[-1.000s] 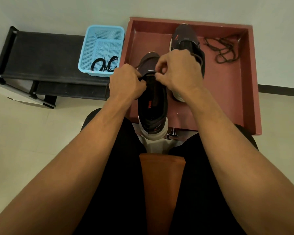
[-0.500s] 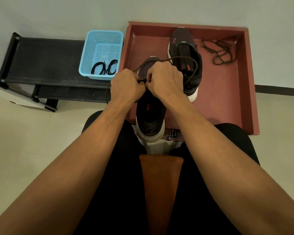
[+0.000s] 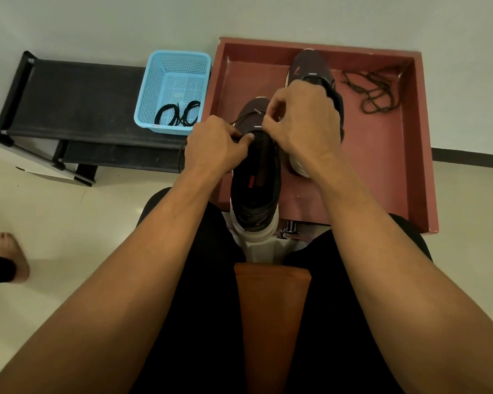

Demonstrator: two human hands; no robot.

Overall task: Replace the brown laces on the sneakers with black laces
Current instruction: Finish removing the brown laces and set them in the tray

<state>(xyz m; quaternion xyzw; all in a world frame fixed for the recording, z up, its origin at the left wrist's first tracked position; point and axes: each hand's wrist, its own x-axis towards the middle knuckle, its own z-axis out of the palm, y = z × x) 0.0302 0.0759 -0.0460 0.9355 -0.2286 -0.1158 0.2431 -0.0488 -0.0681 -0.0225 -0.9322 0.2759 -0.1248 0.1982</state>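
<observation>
A dark sneaker [image 3: 255, 189] rests heel-first toward me on the near edge of the red tray [image 3: 404, 166]. My left hand [image 3: 214, 145] pinches its brown lace at the left eyelets, and the lace trails down past the wrist. My right hand [image 3: 302, 118] pinches the lace over the toe end of the tongue. The second dark sneaker [image 3: 310, 69] lies behind, partly hidden by my right hand. A loose brown lace [image 3: 373, 92] lies at the tray's far right. Black laces [image 3: 180, 116] sit coiled in the blue basket [image 3: 171, 89].
The blue basket stands on a black low shelf [image 3: 77, 109] to the left of the tray. A bare foot [image 3: 7, 254] of another person shows at the left edge on the pale floor. My black-clad legs and a brown seat [image 3: 271, 317] fill the foreground.
My right hand has lifted from the tongue up toward the toe end, drawing the lace with it. My left hand stays at the left eyelets. The view has shifted slightly.
</observation>
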